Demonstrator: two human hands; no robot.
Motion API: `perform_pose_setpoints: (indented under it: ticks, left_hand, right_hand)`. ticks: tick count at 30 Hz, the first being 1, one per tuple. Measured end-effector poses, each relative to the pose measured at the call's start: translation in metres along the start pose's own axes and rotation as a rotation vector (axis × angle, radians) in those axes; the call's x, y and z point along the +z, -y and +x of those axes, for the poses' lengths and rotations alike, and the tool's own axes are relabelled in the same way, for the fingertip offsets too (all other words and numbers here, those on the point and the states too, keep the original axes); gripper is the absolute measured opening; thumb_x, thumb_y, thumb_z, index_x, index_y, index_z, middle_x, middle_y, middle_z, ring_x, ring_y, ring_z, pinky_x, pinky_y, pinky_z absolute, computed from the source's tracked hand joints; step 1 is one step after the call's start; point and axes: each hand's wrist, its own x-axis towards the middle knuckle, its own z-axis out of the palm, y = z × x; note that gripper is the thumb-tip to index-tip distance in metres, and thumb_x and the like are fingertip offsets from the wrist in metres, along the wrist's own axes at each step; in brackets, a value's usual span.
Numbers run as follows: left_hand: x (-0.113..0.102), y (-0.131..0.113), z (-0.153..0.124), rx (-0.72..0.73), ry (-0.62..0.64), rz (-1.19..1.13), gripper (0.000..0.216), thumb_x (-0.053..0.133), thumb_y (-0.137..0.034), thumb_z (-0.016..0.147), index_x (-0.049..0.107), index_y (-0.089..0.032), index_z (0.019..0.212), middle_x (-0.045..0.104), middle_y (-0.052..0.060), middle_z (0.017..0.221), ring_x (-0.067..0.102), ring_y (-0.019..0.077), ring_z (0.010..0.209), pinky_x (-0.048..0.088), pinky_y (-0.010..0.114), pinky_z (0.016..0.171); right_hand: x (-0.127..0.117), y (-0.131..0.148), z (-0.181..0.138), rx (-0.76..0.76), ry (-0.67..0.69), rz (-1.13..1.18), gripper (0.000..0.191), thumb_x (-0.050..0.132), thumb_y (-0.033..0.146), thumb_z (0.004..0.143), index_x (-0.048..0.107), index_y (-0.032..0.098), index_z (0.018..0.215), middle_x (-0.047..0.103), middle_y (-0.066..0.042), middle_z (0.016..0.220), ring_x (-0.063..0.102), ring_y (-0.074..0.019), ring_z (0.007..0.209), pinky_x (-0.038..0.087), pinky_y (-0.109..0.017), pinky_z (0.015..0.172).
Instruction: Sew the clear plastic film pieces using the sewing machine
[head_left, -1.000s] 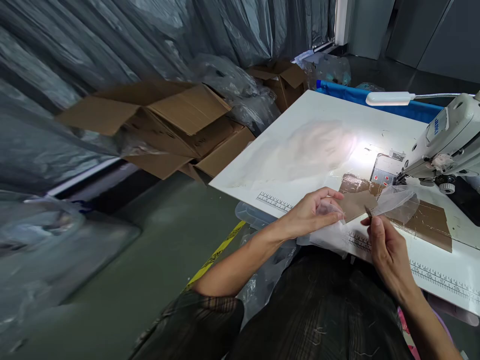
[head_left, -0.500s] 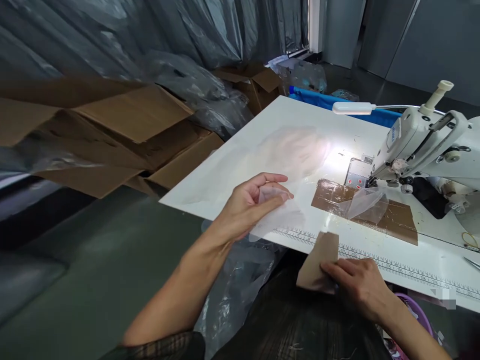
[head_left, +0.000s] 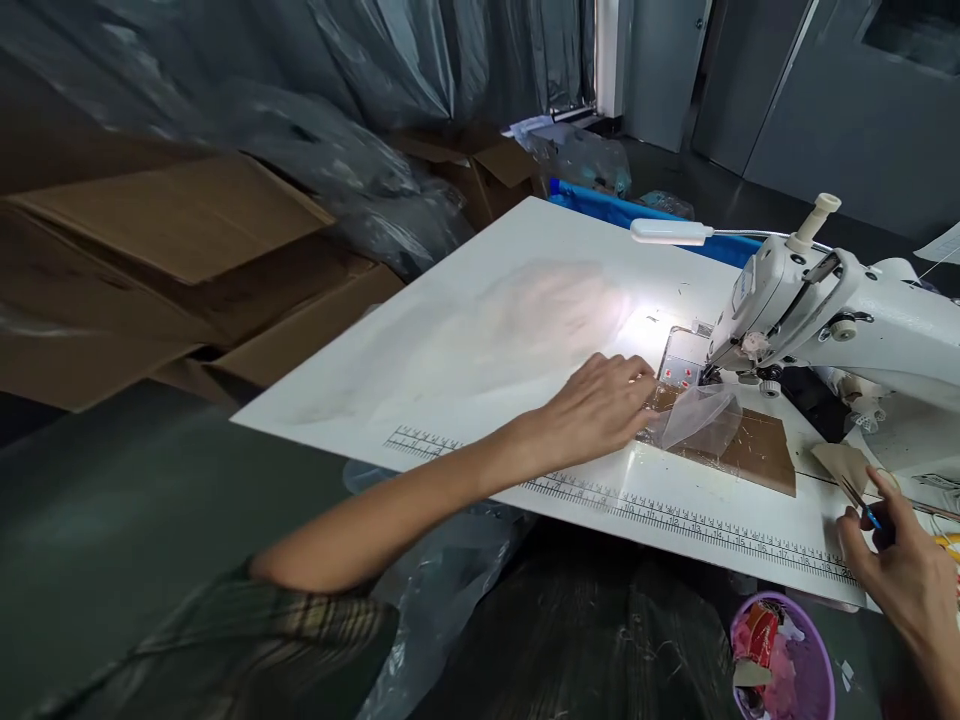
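My left hand [head_left: 607,408] reaches over the white table, its fingers closed at the left edge of a piece of sheer white fabric [head_left: 703,420]. That fabric lies partly on a brown taped cardboard strip [head_left: 757,455], just in front of the needle area of the sewing machine [head_left: 780,290]. On the right, my right hand [head_left: 904,555] has its thumb and fingers around small thread snips [head_left: 868,512] with a blue part. Their tips overlap a tan card piece [head_left: 836,460] lying on the table.
A printed ruler [head_left: 660,512] runs along the front edge of the table [head_left: 360,400]. Below it stands a purple bin [head_left: 823,665] with scraps. Open cardboard boxes [head_left: 172,215] are at left. A lamp [head_left: 671,232] lights the machine area.
My left hand has moved right to the fabric by the machine. My right hand has gone right, left the tan card on the table and taken hold of the snips. The view has shifted right.
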Motion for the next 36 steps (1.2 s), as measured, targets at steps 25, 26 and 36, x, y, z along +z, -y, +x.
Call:
perform_pose_setpoints:
  ticks: [25, 26, 36]
  left_hand:
    - [0.005, 0.03, 0.123, 0.174, 0.246, 0.263, 0.032, 0.046, -0.032, 0.092, 0.071, -0.011, 0.09, 0.064, 0.011, 0.085, 0.054, 0.0181, 0.069, 0.036, 0.031, 0.066]
    - [0.008, 0.032, 0.123, 0.189, 0.253, 0.266, 0.033, 0.045, -0.032, 0.093, 0.071, -0.012, 0.095, 0.065, 0.012, 0.091, 0.055, 0.0185, 0.071, 0.038, 0.031, 0.067]
    - [-0.012, 0.041, 0.104, 0.211, 0.26, 0.173, 0.04, 0.037, -0.032, 0.1, 0.065, -0.008, 0.117, 0.059, 0.017, 0.129, 0.059, 0.0223, 0.104, 0.041, 0.032, 0.087]
  right_hand:
    - [0.051, 0.055, 0.018, -0.071, -0.158, 0.056, 0.046, 0.051, 0.044, 0.09, 0.068, 0.012, 0.118, 0.071, -0.015, 0.099, 0.067, -0.0278, 0.086, 0.046, -0.035, 0.068]
    - [0.052, 0.054, 0.02, -0.057, -0.18, 0.037, 0.049, 0.05, 0.046, 0.09, 0.068, 0.011, 0.119, 0.07, -0.017, 0.099, 0.066, -0.0296, 0.087, 0.045, -0.036, 0.068]
    - [0.043, 0.048, 0.023, -0.302, -0.347, 0.092, 0.024, 0.059, 0.026, 0.088, 0.073, 0.012, 0.102, 0.065, -0.02, 0.103, 0.063, -0.0377, 0.099, 0.042, -0.059, 0.09]
